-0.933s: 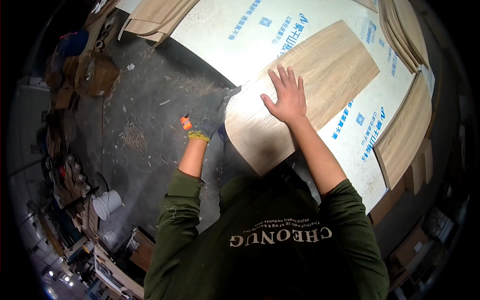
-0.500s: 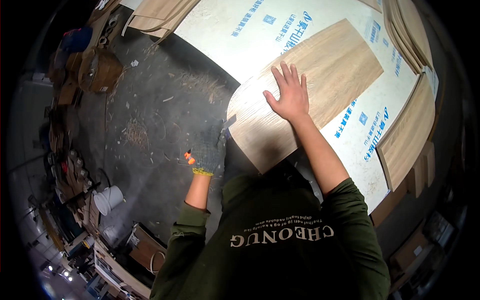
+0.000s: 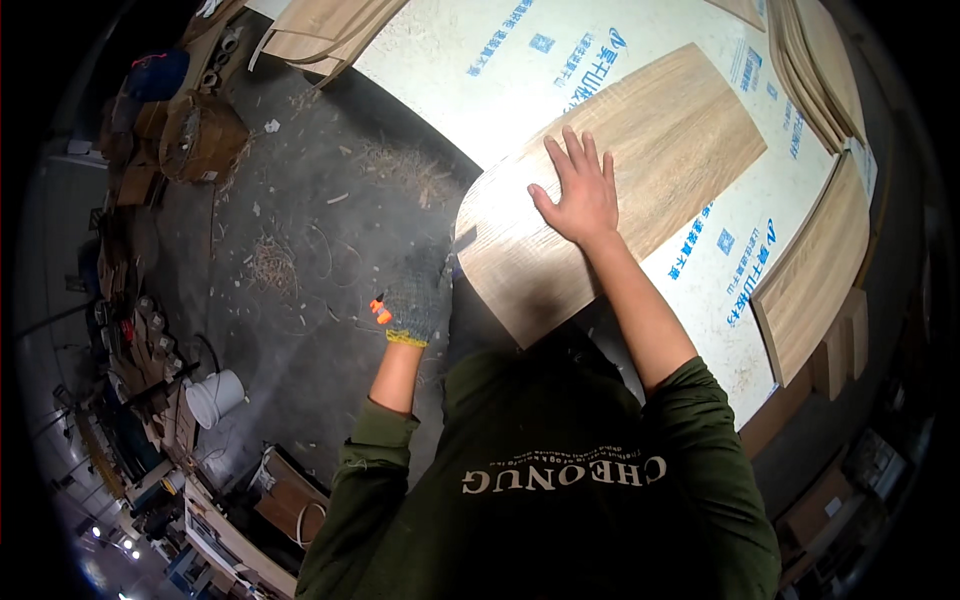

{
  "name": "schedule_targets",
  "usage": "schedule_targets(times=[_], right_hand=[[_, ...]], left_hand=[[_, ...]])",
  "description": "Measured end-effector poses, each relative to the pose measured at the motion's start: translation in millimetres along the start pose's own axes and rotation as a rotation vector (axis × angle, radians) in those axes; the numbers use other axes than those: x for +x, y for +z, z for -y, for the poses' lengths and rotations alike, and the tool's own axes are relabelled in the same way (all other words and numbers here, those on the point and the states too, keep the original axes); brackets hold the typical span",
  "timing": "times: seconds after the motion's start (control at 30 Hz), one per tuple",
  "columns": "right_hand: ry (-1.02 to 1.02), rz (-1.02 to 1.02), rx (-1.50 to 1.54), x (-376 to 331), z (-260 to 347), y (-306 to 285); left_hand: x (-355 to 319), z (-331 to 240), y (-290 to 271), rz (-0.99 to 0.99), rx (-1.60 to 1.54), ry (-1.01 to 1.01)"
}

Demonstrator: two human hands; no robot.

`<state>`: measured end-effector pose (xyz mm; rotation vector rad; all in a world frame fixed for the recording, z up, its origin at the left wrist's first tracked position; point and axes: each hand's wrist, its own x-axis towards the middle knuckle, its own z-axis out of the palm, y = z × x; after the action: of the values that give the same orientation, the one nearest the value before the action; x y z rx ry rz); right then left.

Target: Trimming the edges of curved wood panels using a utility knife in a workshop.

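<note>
We are seeing the gloved left hand (image 3: 415, 295) clenching a small orange-handled tool (image 3: 381, 311), its tip hidden at the near rounded edge of the wood-grain panel (image 3: 610, 190); what kind of tool it is, we cannot tell. The bare right hand (image 3: 578, 190) is pressing flat on that panel, fingers spread, grasping nothing. The pale oak panel is lying on a white protective sheet (image 3: 470, 60) showing blue printed marks, with more panels (image 3: 815, 270) lying beyond.
</note>
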<state>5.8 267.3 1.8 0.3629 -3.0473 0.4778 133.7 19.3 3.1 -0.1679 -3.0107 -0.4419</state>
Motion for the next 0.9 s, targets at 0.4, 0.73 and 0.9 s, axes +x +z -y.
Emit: schedule_targets(times=[0.4,0.73,0.9], right_hand=[[0.022,0.013,0.014,-0.5,0.3,-4.9],[0.013,0.005,0.014,-0.1,1.5,0.6],[0.021,-0.005,0.025,-0.1,-4.0,0.9]], left_hand=[[2.0,-8.0,-13.6,0.030,-0.104,-0.032],[-19.0,-7.6,-8.5,0.093,0.021,-0.034],[-23.4,-24.3,-16.2,0.302,-0.059,-0.113]])
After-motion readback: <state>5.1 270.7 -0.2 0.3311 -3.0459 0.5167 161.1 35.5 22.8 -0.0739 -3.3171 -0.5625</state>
